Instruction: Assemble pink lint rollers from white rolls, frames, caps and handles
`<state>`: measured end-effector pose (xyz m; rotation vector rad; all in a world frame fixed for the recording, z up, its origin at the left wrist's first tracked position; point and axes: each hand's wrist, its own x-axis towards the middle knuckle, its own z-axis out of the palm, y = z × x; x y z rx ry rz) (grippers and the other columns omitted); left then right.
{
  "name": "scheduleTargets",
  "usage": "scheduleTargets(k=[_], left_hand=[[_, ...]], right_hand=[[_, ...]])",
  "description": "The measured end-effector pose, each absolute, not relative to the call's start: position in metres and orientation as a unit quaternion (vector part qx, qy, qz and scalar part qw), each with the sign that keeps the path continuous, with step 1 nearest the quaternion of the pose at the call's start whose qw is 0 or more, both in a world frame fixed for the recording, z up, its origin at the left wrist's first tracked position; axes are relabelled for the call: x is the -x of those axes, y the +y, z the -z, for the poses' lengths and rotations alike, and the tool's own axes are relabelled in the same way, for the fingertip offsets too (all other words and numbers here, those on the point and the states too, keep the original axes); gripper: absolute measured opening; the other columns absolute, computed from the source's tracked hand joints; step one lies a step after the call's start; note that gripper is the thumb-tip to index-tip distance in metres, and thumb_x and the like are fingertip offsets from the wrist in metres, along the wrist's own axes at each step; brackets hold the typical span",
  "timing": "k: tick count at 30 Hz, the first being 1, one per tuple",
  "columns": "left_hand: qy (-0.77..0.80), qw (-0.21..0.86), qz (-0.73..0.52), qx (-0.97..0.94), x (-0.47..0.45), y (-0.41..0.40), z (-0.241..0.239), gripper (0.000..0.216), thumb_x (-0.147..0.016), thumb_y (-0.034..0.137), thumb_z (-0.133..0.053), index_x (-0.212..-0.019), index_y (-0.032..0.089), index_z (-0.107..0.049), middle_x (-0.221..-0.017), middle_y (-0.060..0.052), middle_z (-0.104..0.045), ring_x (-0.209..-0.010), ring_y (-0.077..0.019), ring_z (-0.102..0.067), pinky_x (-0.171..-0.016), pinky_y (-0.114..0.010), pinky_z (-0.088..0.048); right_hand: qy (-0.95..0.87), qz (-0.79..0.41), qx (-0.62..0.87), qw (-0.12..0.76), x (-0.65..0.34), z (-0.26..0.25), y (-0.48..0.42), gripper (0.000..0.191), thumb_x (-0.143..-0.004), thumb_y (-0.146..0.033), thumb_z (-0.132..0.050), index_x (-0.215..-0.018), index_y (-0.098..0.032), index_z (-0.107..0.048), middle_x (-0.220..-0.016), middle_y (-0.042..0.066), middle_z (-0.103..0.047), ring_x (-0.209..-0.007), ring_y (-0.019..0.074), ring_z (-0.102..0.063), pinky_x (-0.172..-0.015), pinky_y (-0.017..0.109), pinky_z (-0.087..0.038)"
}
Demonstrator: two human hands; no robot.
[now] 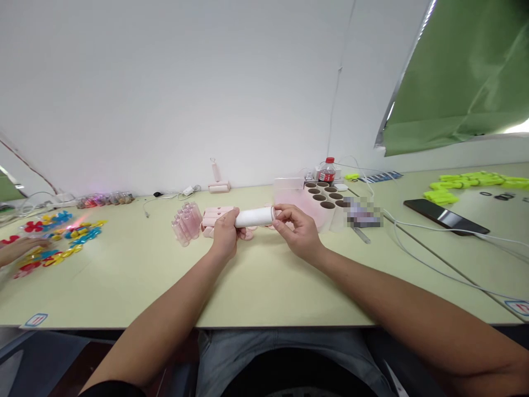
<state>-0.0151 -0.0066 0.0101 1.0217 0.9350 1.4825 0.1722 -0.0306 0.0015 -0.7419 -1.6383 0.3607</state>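
Note:
A white lint roller roll (pixel 255 217) lies level in the air above the table, held between my two hands. My left hand (pixel 225 234) is closed around its left end. With thumb and fingers my right hand (pixel 298 230) pinches the right end, where a pale pink rim shows; any small part inside those fingers is hidden. Behind my left hand lie pale pink roller parts (pixel 218 212), partly covered by it. Clear pink tubes (pixel 187 223) stand in a cluster to the left.
Rolls with brown cardboard cores (pixel 328 205) stand upright at the right, near a cola bottle (pixel 327 172). A pink lint roller (pixel 219 186) stands by the wall. A phone (pixel 446 216) and white cables lie right. At far left, another person's hand (pixel 25 249) is among colourful pieces (pixel 61 242).

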Motion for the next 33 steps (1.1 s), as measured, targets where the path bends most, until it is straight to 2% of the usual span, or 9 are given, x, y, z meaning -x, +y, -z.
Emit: scheduleTargets(k=[10, 21, 30, 33], left_hand=[[0.39, 0.528, -0.62, -0.431, 0.016, -0.006, -0.009, 0.029, -0.076, 0.043, -0.062, -0.079, 0.014, -0.058, -0.042, 0.002, -0.05, -0.034, -0.0106, -0.043, -0.035, -0.021, -0.033], [0.402, 0.528, -0.61, -0.434, 0.016, -0.004, -0.008, 0.028, -0.077, 0.042, -0.061, -0.079, 0.014, -0.057, -0.043, 0.002, -0.051, -0.036, -0.0113, -0.045, -0.035, -0.021, -0.036], [0.444, 0.541, -0.54, -0.468, 0.011, -0.013, -0.008, 0.03, -0.081, 0.044, -0.055, -0.082, 0.014, -0.058, -0.046, -0.002, -0.057, -0.038, -0.0128, -0.051, -0.034, -0.02, -0.035], [0.434, 0.563, -0.521, -0.473, 0.009, -0.015, -0.007, 0.031, -0.083, 0.044, -0.054, -0.085, 0.014, -0.058, -0.056, -0.005, -0.063, -0.042, -0.0128, -0.055, -0.033, -0.02, -0.034]], right_hand=[[-0.705, -0.191, 0.318, 0.604, -0.173, 0.003, -0.027, 0.014, -0.087, -0.033, -0.064, -0.084, -0.019, -0.061, -0.115, 0.012, -0.065, -0.097, 0.0219, -0.064, -0.081, 0.037, -0.053], [-0.686, -0.242, 0.305, 0.614, -0.172, 0.009, -0.023, 0.02, -0.086, -0.037, -0.065, -0.098, -0.022, -0.06, -0.12, 0.01, -0.062, -0.08, 0.0169, -0.062, -0.076, 0.038, -0.057], [-0.652, -0.275, 0.277, 0.65, -0.172, 0.004, -0.023, 0.021, -0.085, -0.042, -0.066, -0.094, -0.023, -0.062, -0.114, 0.008, -0.064, -0.087, 0.019, -0.063, -0.074, 0.037, -0.059], [-0.649, -0.278, 0.275, 0.653, -0.172, 0.005, -0.023, 0.026, -0.086, -0.043, -0.064, -0.103, -0.025, -0.061, -0.12, 0.008, -0.061, -0.086, 0.0181, -0.062, -0.073, 0.037, -0.06]])
